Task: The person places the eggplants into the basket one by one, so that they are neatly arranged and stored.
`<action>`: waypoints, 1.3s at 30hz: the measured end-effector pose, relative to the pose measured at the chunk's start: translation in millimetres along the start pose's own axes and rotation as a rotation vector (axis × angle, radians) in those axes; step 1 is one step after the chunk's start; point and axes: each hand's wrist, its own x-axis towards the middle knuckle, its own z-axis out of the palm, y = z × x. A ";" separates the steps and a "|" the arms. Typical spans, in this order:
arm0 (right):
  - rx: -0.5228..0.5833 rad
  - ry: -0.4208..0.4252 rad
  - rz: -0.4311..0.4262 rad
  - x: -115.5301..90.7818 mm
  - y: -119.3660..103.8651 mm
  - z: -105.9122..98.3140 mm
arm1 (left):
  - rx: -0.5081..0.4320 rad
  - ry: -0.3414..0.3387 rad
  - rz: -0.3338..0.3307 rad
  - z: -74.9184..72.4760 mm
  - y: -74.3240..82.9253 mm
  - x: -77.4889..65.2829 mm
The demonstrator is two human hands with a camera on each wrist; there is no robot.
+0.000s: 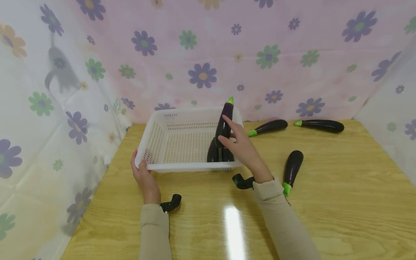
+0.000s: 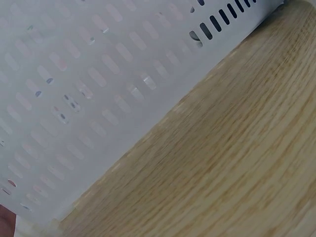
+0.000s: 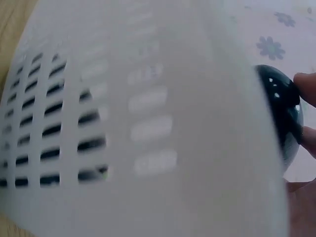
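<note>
A white perforated plastic basket (image 1: 182, 166) sits at the back of the wooden table. My left hand (image 1: 146, 180) grips its front left corner, thumb over the rim and fingers along the outer wall. Above the basket's right end, my right hand (image 1: 242, 148) holds a dark purple eggplant (image 1: 224, 122) between thumb and fingers, green stem tip pointing up and away. Under it, two more eggplants (image 1: 212, 153) lie inside the basket, partly hidden by the held one and the front rim. In the right wrist view, the held eggplant (image 3: 281, 106) shows its rounded end past the basket's wall (image 3: 217, 148).
Right of the basket lie an eggplant (image 1: 271, 126) by the back edge, another eggplant (image 1: 321, 125) farther right, and an eggplant (image 1: 293, 168) beside my right forearm. Flowered cloth (image 1: 227, 61) hangs behind the table (image 1: 201, 224) and along both sides.
</note>
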 end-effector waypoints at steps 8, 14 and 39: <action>0.004 -0.022 0.013 -1.3 -7.5 15.3 | 0.004 -0.012 0.005 -1.4 -0.1 -0.4; -0.022 -0.006 0.061 11.2 19.9 27.1 | -0.012 -0.002 0.004 -2.2 -0.4 0.1; -0.329 -0.023 0.127 35.0 18.3 59.8 | 0.009 0.066 -0.030 4.9 7.1 3.1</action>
